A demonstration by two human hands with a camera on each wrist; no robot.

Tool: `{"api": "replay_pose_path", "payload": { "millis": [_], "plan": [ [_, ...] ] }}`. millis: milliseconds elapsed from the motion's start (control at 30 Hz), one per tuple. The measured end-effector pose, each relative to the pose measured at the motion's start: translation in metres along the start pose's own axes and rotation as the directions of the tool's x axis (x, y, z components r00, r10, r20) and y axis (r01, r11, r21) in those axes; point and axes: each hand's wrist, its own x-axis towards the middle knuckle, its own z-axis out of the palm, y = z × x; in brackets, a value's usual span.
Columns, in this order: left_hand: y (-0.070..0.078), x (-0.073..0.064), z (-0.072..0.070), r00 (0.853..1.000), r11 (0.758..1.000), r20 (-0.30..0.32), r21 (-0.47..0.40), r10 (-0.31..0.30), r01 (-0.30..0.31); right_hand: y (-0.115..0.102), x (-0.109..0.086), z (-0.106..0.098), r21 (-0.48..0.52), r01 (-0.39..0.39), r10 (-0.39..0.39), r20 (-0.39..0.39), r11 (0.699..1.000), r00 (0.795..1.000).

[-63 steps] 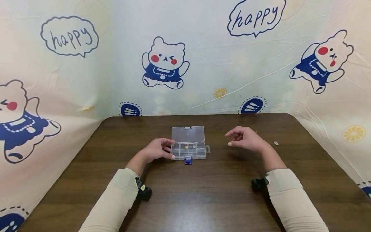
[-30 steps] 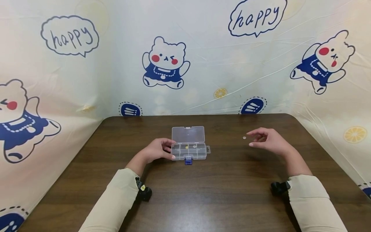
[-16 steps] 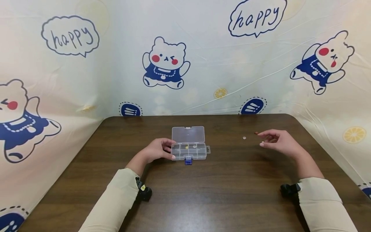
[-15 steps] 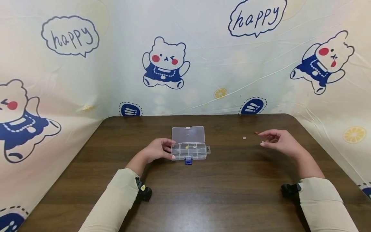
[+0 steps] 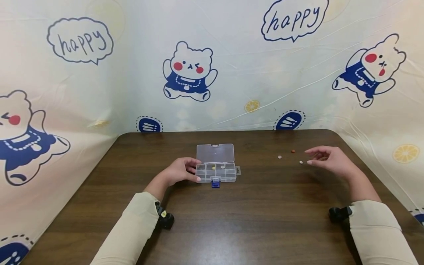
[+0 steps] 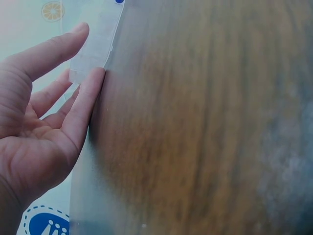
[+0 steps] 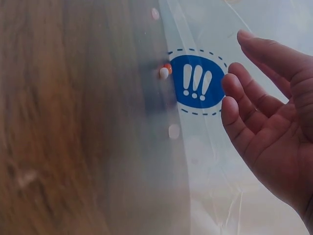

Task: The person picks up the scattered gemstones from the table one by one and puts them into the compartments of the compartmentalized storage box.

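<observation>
A clear plastic compartment box (image 5: 215, 176) stands on the table with its lid (image 5: 215, 153) raised at the back and a blue latch (image 5: 215, 183) in front. My left hand (image 5: 180, 171) holds its left end between thumb and fingers; the left wrist view shows that end by the fingertips. One compartment contains a small yellow tablet (image 5: 214, 168), another a whitish tablet (image 5: 222, 167). My right hand (image 5: 331, 161) hovers over the right side, fingers loosely bent around nothing. Left of it lie a white pill (image 5: 300, 162), a red-orange pill (image 5: 293, 151) and a pale pinkish tablet (image 5: 279, 157).
In the right wrist view, another pale tablet (image 7: 173, 131) lies on the dark wood table (image 5: 212, 228); the head view does not show it, behind my right hand. A patterned cloth (image 5: 132, 81) hangs along the table's back and sides.
My right hand has moved away to the right from beside the box, uncovering the pale tablet, then the red-orange and white pills. My left hand and the box have stayed put.
</observation>
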Motion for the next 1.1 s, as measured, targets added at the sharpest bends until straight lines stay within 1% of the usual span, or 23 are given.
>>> {"api": "replay_pose_path", "payload": {
  "millis": [133, 400, 633, 833, 967, 1100],
  "plan": [
    [0.001, 0.000, 0.000, 1.000, 1.000, -0.005, 0.005, -0.003, 0.003, 0.005, 0.002, -0.002, 0.000, -0.012, 0.012, 0.010, 1.000, 1.000],
    [0.002, -0.002, 0.000, 1.000, 1.000, -0.011, 0.010, -0.007, 0.007, 0.025, 0.007, -0.006, 0.009, -0.001, 0.001, 0.026, 1.000, 1.000],
    [0.004, -0.003, 0.001, 1.000, 1.000, -0.014, 0.004, -0.005, 0.005, 0.042, 0.008, -0.007, -0.025, -0.040, 0.041, 0.038, 0.999, 0.998],
    [0.003, -0.003, 0.001, 1.000, 1.000, -0.010, -0.002, -0.001, 0.001, 0.055, 0.009, -0.008, -0.002, -0.075, 0.075, 0.070, 0.997, 0.995],
    [0.003, -0.002, 0.001, 1.000, 1.000, -0.008, 0.001, 0.000, 0.000, 0.060, 0.011, -0.008, 0.004, -0.092, 0.091, 0.095, 0.996, 0.991],
    [0.002, -0.002, 0.001, 1.000, 1.000, -0.011, 0.012, -0.005, 0.005, 0.062, 0.012, -0.007, -0.014, -0.103, 0.104, 0.110, 0.995, 0.988]
  ]
}}
